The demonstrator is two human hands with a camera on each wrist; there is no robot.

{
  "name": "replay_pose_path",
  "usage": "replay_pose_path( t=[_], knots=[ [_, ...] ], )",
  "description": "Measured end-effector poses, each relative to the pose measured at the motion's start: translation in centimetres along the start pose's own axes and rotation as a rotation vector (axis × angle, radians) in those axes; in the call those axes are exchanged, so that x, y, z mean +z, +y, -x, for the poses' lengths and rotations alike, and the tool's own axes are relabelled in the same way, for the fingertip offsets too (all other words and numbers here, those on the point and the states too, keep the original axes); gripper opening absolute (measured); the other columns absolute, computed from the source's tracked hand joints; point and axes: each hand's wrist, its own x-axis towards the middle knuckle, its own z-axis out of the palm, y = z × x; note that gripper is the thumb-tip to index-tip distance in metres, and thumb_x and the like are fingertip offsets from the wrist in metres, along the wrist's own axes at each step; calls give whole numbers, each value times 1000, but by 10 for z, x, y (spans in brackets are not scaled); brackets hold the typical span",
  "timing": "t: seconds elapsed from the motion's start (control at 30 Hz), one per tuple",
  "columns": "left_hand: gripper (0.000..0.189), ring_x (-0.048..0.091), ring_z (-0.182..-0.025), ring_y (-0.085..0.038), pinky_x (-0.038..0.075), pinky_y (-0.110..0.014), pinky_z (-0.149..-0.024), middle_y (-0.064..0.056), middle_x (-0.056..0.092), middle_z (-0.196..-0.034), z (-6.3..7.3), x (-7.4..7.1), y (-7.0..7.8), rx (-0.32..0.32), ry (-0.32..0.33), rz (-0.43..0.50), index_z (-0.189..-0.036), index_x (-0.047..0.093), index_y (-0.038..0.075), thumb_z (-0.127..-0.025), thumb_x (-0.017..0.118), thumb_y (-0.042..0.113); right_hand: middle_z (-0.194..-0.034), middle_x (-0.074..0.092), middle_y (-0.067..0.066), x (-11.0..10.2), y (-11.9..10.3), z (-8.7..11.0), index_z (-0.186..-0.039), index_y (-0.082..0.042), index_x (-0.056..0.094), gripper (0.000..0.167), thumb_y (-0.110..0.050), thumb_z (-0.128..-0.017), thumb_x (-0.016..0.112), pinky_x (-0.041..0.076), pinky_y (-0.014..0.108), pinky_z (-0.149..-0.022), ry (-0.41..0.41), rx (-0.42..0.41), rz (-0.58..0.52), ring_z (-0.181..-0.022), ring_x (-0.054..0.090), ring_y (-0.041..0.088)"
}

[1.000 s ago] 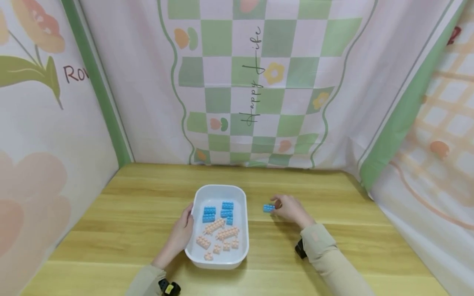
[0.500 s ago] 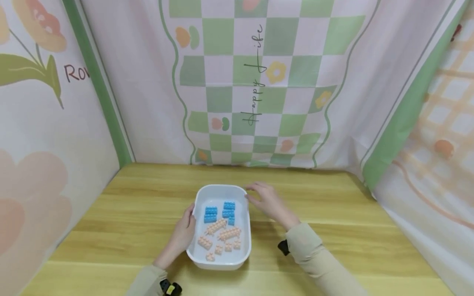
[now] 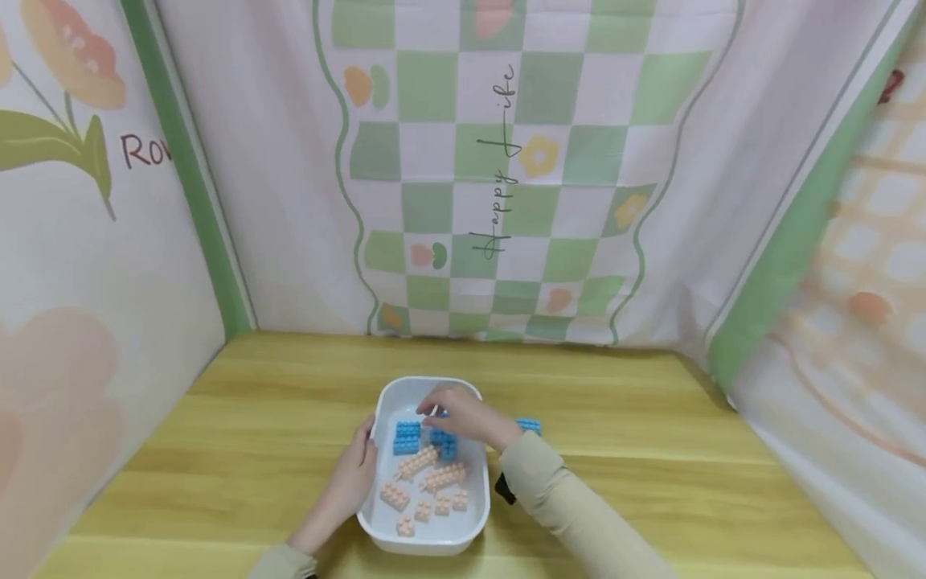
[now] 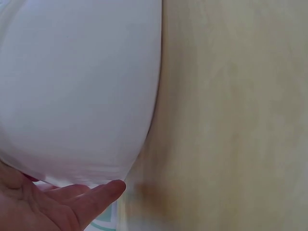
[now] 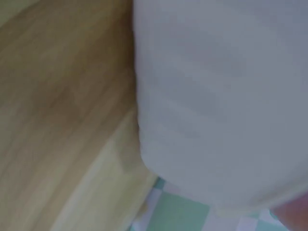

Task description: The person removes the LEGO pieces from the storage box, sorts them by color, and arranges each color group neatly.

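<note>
Bricks [image 3: 407, 445] are blue or peach, tray [image 3: 432, 547] white.

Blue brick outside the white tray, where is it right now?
In the head view, the blue brick lies on the table, right of the white tray, partly hidden behind the right sleeve.

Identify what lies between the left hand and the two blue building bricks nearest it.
The head view shows only the side wall and bare floor of the white tray between the left hand and those blue building bricks.
</note>
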Motion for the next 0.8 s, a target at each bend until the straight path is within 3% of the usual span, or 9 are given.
replay_pose_path(
  t=[0.2, 0.33, 0.5, 0.73, 0.8],
  knots=[
    [47, 53, -116, -42, 50, -51, -93, -30, 42, -138, -2, -3, 1, 3, -17, -19, -144, 25, -6, -101, 31, 11, -97, 69, 6, 14, 2, -12, -101, -6, 72, 16, -10, -88, 63, 54, 24, -78, -46, -16, 32, -90, 64, 19],
    [47, 51, -119, -42, 48, -51, -96, -31, 41, -139, -3, -3, 0, -2, -15, -21, -144, 24, -6, -101, 31, 10, -96, 68, 7, 19, 2, -15, -98, -5, 72, 14, -10, -87, 64, 55, 25, -78, -61, 11, 5, -89, 64, 20],
    [47, 47, -123, -44, 46, -53, -99, -31, 39, -140, -4, -1, 0, -2, -12, -14, -145, 24, -6, -101, 31, 10, -94, 68, 8, 21, 7, -15, -94, -4, 70, 10, -9, -85, 67, 55, 28, -77, -36, 38, -17, -89, 64, 21],
    [48, 44, -125, -44, 43, -53, -101, -30, 36, -143, -5, -2, 0, -10, -18, -1, -145, 22, -6, -101, 31, 10, -94, 69, 9, 23, 9, -15, -98, -3, 68, 18, -10, -81, 71, 54, 32, -79, 1, 71, 33, -88, 64, 22],
    [48, 43, -126, -44, 43, -53, -101, -30, 35, -143, -5, -2, 0, -11, -23, -2, -145, 21, -6, -101, 30, 10, -92, 71, 6, 22, 9, -15, -95, -5, 70, 16, -13, -81, 71, 52, 35, -85, 3, 85, 59, -86, 65, 21]
  ],
)
